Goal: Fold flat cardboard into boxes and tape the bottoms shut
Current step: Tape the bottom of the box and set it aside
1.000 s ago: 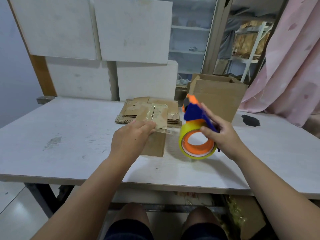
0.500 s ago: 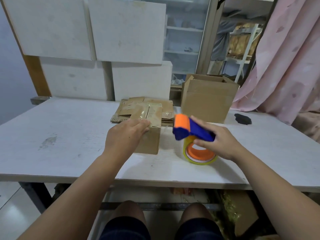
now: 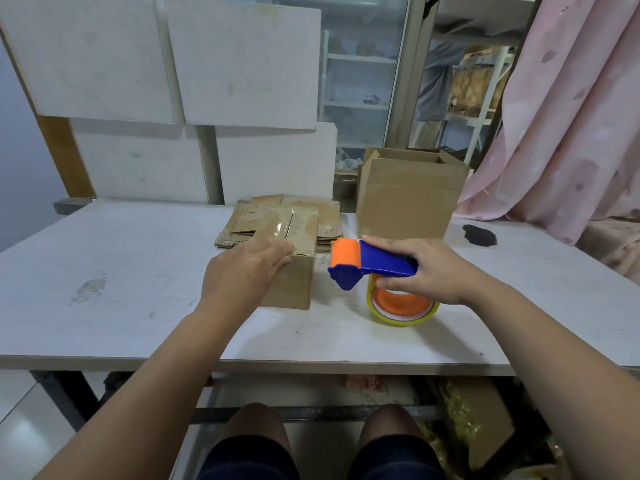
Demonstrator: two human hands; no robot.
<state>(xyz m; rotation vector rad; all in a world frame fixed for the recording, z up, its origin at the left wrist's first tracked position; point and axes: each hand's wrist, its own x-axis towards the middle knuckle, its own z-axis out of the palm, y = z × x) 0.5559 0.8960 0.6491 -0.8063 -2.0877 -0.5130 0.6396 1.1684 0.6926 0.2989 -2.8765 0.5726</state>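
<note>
While the left hand [image 3: 242, 271] presses flat fingers [image 3: 277, 251] on the taped box [image 3: 294, 282], probably sealing its seam, the right hand [image 3: 433, 275] grips the tape dispenser [image 3: 374, 265]. Box and dispenser sit just beside each other on the worktop [image 3: 138, 271].

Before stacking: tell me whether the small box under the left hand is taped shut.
Shut: on the small box the flaps lie flat under glossy tape; the left hand touches them.

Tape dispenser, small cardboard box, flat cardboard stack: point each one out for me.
tape dispenser [image 3: 379, 263]: head view, on its blue handle.
small cardboard box [image 3: 298, 285]: head view, on the side face towards the camera.
flat cardboard stack [image 3: 329, 221]: head view, on the top sheet's right end.
</note>
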